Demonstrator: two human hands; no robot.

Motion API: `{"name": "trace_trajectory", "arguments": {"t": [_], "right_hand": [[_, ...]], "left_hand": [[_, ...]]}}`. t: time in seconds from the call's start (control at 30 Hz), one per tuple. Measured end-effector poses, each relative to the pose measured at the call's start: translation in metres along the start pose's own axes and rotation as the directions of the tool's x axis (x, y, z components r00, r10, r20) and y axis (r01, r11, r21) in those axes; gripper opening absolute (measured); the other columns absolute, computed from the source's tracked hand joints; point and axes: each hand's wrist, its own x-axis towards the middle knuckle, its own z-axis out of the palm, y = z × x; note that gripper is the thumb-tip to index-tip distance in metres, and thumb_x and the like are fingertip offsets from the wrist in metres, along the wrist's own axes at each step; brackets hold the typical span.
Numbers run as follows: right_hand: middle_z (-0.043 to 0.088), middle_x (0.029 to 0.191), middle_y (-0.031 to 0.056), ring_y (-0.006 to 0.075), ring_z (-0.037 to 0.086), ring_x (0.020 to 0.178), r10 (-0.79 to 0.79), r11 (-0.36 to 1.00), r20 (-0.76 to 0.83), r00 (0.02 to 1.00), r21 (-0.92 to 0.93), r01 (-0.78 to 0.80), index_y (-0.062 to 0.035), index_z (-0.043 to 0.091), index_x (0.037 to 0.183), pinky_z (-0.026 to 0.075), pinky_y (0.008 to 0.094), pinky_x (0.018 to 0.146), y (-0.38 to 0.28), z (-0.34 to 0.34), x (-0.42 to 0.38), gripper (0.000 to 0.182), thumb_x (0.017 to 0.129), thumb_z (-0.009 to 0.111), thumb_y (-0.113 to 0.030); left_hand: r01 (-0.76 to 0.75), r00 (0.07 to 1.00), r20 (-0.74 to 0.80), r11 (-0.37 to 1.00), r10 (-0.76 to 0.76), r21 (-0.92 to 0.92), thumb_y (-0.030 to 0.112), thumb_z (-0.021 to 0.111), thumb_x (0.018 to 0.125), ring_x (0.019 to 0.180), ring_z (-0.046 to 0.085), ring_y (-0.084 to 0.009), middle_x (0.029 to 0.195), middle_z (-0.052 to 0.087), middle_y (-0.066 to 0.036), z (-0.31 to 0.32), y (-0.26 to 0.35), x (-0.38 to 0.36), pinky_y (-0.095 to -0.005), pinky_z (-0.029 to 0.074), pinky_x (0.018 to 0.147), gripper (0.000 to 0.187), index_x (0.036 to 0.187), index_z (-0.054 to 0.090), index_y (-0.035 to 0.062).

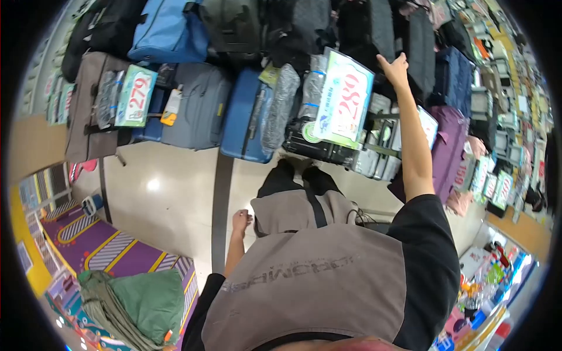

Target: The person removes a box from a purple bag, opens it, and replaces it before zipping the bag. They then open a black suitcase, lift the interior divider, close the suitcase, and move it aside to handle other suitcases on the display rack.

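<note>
The right hand [393,69] has fingers apart by a suitcase [421,50], likely heavy, best held by its edges. Whether the left hand [241,221] is closed, I cannot tell.

A green cloth [149,301] lies rumpled against a purple panel [132,248] patterned with yellow lines and striped patches. A dark band [221,199] crosses the pale, glossy floor [175,181]. A card marked 279 [136,95] stands below a bright blue bag [167,32]. Small colourful goods [477,286] crowd the lower right, blurred.
</note>
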Motion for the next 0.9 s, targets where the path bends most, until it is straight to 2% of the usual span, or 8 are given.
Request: {"name": "trace_trajectory", "arguments": {"t": [0.13, 0.27, 0.33, 0.4, 0.47, 0.53, 0.67, 0.9], "right_hand": [[0.063, 0.120, 0.0262, 0.0305, 0.067, 0.106, -0.118, 0.869, 0.152, 0.981, 0.494, 0.028, 0.0073, 0.048, 0.137, 0.053, 0.0386, 0.092, -0.039, -0.127, -0.130, 0.068, 0.088, 0.077, -0.031], [0.070, 0.102, 0.0144, 0.0193, 0.070, 0.086, -0.133, 0.894, 0.440, 0.888, 0.439, -0.084, 0.0041, 0.059, 0.120, 0.055, 0.0339, 0.078, -0.035, -0.209, -0.265, 0.038, 0.093, 0.071, -0.021], [0.071, 0.090, 0.0127, 0.0179, 0.070, 0.081, -0.057, 0.865, 0.661, 0.749, 0.407, -0.294, 0.0031, 0.064, 0.109, 0.055, 0.0344, 0.073, -0.002, -0.211, -0.316, 0.028, 0.094, 0.069, -0.020], [0.070, 0.078, 0.0123, 0.0184, 0.070, 0.075, -0.007, 0.891, 0.797, 0.603, 0.278, -0.358, 0.0032, 0.067, 0.098, 0.054, 0.0357, 0.068, 0.038, -0.209, -0.364, 0.024, 0.094, 0.068, -0.020], [0.071, 0.076, 0.0155, 0.0244, 0.070, 0.070, 0.130, 0.908, 0.794, 0.594, 0.146, -0.393, 0.0039, 0.068, 0.090, 0.055, 0.0384, 0.067, 0.076, -0.203, -0.406, 0.022, 0.091, 0.070, -0.019], [0.071, 0.077, 0.0186, 0.0314, 0.071, 0.071, 0.147, 0.944, 0.705, 0.694, 0.109, -0.311, 0.0036, 0.069, 0.088, 0.055, 0.0417, 0.068, 0.149, -0.179, -0.463, 0.021, 0.087, 0.072, -0.018], [0.071, 0.074, 0.0174, 0.0293, 0.072, 0.069, 0.266, 0.933, 0.661, 0.702, 0.007, -0.360, 0.0028, 0.071, 0.084, 0.057, 0.0400, 0.068, 0.284, -0.150, -0.553, 0.018, 0.084, 0.069, -0.015], [0.071, 0.072, 0.0159, 0.0256, 0.070, 0.063, 0.367, 0.864, 0.790, 0.491, -0.093, -0.496, 0.0041, 0.071, 0.083, 0.056, 0.0368, 0.060, 0.477, -0.147, -0.606, 0.030, 0.087, 0.056, -0.022]], "left_hand": [[-0.026, 0.999, 0.029, 0.999, 0.025, 0.041, 0.026, 0.059, 0.099, 0.078, 0.070, -0.0184, 0.092, 0.072, -0.012, 0.015, 0.042, 0.039, -0.0323, 0.056, 0.067, 0.028, 0.115, 0.066, 0.0039], [-0.074, 0.991, 0.125, 0.987, 0.056, 0.144, 0.026, 0.058, 0.099, 0.086, 0.070, -0.0215, 0.101, 0.072, -0.015, 0.038, 0.097, 0.057, -0.0340, 0.056, 0.075, 0.031, 0.118, 0.065, 0.0028], [-0.086, 0.985, 0.164, 0.981, 0.057, 0.177, 0.026, 0.057, 0.099, 0.089, 0.070, -0.0224, 0.103, 0.072, -0.015, 0.057, 0.116, 0.066, -0.0342, 0.057, 0.078, 0.033, 0.120, 0.065, 0.0019], [-0.113, 0.979, 0.194, 0.965, 0.067, 0.238, 0.026, 0.056, 0.099, 0.089, 0.070, -0.0227, 0.103, 0.071, -0.016, 0.083, 0.138, 0.067, -0.0344, 0.057, 0.079, 0.033, 0.121, 0.064, 0.0015], [-0.157, 0.967, 0.238, 0.943, 0.087, 0.295, 0.026, 0.055, 0.099, 0.091, 0.070, -0.0232, 0.104, 0.071, -0.016, 0.105, 0.145, 0.071, -0.0355, 0.056, 0.081, 0.035, 0.122, 0.064, 0.0011], [-0.174, 0.964, 0.247, 0.931, 0.095, 0.322, 0.026, 0.054, 0.100, 0.093, 0.070, -0.0234, 0.105, 0.071, -0.016, 0.135, 0.159, 0.052, -0.0358, 0.056, 0.082, 0.036, 0.123, 0.063, 0.0010], [-0.205, 0.952, 0.283, 0.925, 0.113, 0.319, 0.026, 0.055, 0.099, 0.094, 0.069, -0.0230, 0.106, 0.070, -0.015, 0.187, 0.158, 0.027, -0.0353, 0.054, 0.084, 0.037, 0.126, 0.060, 0.0012], [-0.163, 0.978, 0.186, 0.901, 0.094, 0.401, 0.027, 0.053, 0.098, 0.077, 0.066, -0.0178, 0.093, 0.070, -0.012, 0.276, 0.075, -0.019, -0.0309, 0.054, 0.068, 0.035, 0.121, 0.065, 0.0033]]}}
